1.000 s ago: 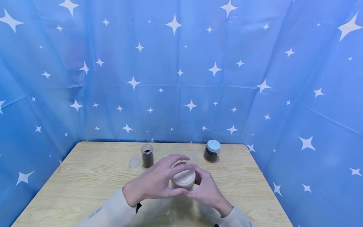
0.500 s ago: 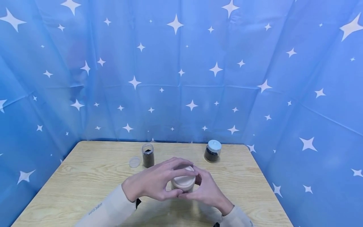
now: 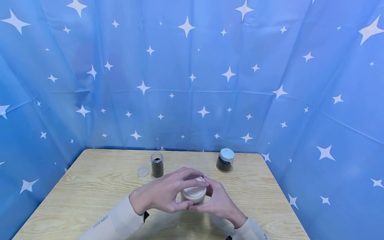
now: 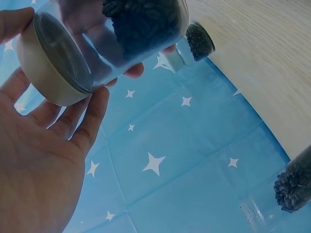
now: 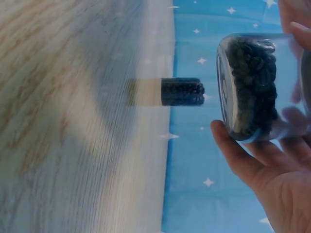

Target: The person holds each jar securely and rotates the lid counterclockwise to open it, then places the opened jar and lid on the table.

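A clear jar (image 5: 252, 87) partly filled with dark beans, capped with a cream lid (image 3: 194, 193), is between both hands at the front middle of the table. My left hand (image 3: 168, 190) grips the lid from above, thumb at the near side and fingers over the far rim. Around the jar's body curls my right hand (image 3: 217, 200), its thumb tip close to the left thumb. In the right wrist view, curtain shows between the jar's base and the wood. The hands hide most of the jar's body in the head view.
Behind the hands, toward the left, an uncapped clear jar (image 3: 157, 166) of dark beans stands beside a translucent round lid (image 3: 142, 171). A pale-blue-lidded jar (image 3: 225, 160) with dark contents stands at the back right. A blue starry curtain (image 3: 186, 83) surrounds the wooden table (image 3: 99, 190).
Over the first half second the left hand's fingers turned rightward across the lid while its thumb slid left. Since then both hands look nearly still. The other jars stayed put.
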